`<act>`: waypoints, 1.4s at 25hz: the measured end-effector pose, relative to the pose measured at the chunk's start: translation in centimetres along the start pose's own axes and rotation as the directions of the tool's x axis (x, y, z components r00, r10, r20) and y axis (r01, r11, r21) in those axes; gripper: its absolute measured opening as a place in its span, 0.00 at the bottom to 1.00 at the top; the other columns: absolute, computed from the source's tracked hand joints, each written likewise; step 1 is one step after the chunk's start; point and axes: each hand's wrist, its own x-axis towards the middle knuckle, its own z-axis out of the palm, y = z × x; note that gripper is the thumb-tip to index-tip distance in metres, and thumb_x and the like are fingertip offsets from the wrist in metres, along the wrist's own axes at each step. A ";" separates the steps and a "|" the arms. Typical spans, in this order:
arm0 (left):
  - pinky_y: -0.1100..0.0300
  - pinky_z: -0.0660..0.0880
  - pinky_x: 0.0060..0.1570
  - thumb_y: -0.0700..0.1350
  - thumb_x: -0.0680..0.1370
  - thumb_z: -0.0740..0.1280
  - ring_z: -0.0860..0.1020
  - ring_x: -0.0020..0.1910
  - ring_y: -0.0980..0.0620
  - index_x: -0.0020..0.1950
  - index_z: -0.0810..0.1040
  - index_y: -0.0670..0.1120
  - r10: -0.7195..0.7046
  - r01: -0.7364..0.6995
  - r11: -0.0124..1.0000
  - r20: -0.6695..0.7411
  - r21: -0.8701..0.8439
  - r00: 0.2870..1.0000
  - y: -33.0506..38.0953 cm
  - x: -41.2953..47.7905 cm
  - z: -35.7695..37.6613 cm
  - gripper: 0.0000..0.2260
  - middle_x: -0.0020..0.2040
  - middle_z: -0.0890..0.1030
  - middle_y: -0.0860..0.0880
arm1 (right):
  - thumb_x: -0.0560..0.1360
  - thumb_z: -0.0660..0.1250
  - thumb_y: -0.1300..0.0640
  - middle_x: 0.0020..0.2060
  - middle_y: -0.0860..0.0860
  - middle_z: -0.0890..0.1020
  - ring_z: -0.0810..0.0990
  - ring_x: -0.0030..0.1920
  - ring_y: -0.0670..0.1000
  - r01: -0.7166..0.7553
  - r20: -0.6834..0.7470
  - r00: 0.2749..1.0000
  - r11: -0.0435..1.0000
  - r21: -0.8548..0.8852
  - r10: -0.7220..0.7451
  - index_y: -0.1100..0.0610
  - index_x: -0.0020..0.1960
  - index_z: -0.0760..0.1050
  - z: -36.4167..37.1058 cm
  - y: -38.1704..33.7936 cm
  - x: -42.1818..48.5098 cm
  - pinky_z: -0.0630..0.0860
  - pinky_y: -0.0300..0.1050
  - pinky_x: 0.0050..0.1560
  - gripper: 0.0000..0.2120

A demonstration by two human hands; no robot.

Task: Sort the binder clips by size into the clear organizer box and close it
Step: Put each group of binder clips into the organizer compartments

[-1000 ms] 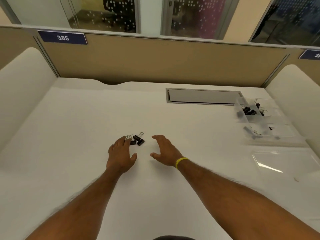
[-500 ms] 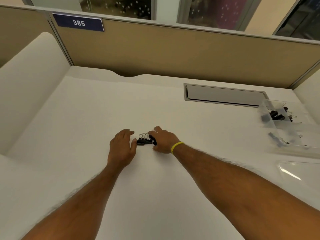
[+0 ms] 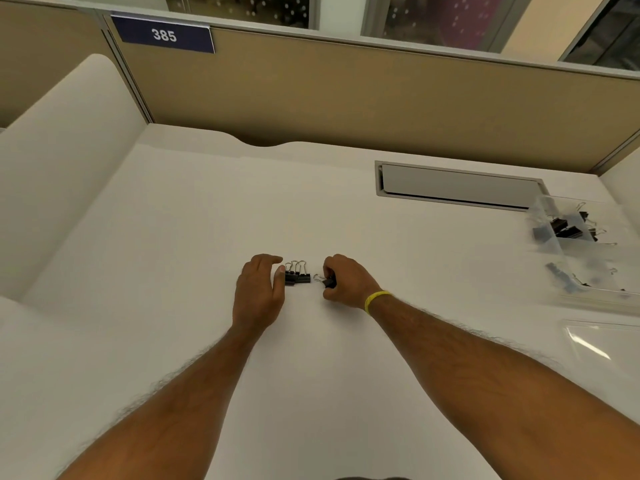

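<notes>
While a small binder clip (image 3: 328, 281) is pinched in the curled right hand (image 3: 346, 282) at frame centre, two clips (image 3: 298, 274) are touched by the flat, relaxed left hand (image 3: 259, 289). More clips, apparently sorted, are held in the organizer box (image 3: 588, 251) at right.

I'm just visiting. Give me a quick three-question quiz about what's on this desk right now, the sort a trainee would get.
1. True or false: the right hand pinches one binder clip.
2. Which side of the desk does the clear organizer box sit on? A) the person's left B) the person's right C) centre
3. Fill in: the left hand rests beside a small group of clips on the ____.

Key: 1 true; 2 B; 3 desk.
</notes>
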 end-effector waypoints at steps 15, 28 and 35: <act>0.58 0.78 0.47 0.52 0.82 0.59 0.83 0.49 0.50 0.55 0.80 0.42 -0.558 0.572 0.179 0.396 -0.800 0.729 5.5 2.0 -0.1 0.16 0.49 0.84 0.45 | 0.71 0.72 0.59 0.46 0.45 0.80 0.78 0.44 0.44 0.312 -0.216 0.943 0.897 0.314 -0.253 0.54 0.51 0.77 -0.1 -7.1 -0.1 0.77 0.38 0.46 0.09; 0.53 0.80 0.49 0.45 0.80 0.62 0.80 0.44 0.46 0.51 0.74 0.40 -0.646 0.504 -0.211 0.506 -0.838 0.572 0.4 2.5 -2.2 0.09 0.46 0.79 0.41 | 0.72 0.68 0.40 0.60 0.55 0.70 0.71 0.60 0.56 -0.269 -0.118 0.954 0.961 0.064 0.275 0.56 0.64 0.69 2.4 -3.7 1.9 0.76 0.52 0.53 0.28; 0.54 0.80 0.44 0.47 0.80 0.63 0.80 0.45 0.47 0.52 0.75 0.41 -0.678 0.566 -0.115 0.481 -0.816 0.556 -0.5 2.2 -1.9 0.09 0.47 0.80 0.42 | 0.71 0.65 0.37 0.60 0.54 0.68 0.70 0.58 0.56 -0.097 -0.159 0.984 0.994 -0.055 0.087 0.52 0.67 0.66 4.7 -6.2 2.9 0.77 0.53 0.50 0.30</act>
